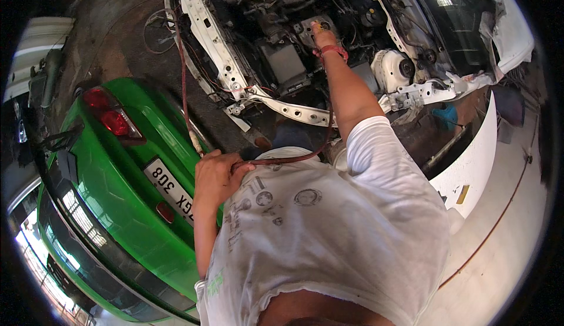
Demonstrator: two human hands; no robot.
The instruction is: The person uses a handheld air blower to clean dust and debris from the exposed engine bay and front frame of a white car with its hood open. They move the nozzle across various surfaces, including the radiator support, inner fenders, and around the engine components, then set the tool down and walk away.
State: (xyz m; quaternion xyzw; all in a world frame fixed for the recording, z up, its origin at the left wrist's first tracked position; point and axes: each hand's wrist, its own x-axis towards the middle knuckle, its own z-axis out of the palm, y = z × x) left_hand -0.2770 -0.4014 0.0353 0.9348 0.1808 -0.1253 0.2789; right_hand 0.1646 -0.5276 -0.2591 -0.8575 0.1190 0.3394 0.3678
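My left hand (216, 174) is closed around a thin reddish-brown hose (282, 161), beside the green car's rear. A pale fitting (195, 142) shows on the hose just above this hand. From the hand the hose loops across my shirt and rises over the white front crossbar toward my right forearm. My right hand (323, 37), with a red band at the wrist, reaches into the engine bay (282, 61). Its fingers are closed at a metal part (308, 31) there. A small yellowish bit shows at the fingertips, too small to name.
The green car (117, 167) stands close at my left. The stripped white front frame (205, 26) surrounds the engine bay. A black box (285, 62) and a white rounded housing (392, 72) sit inside it. A white body panel (470, 161) leans at the right, near a cable (493, 229) on the floor.
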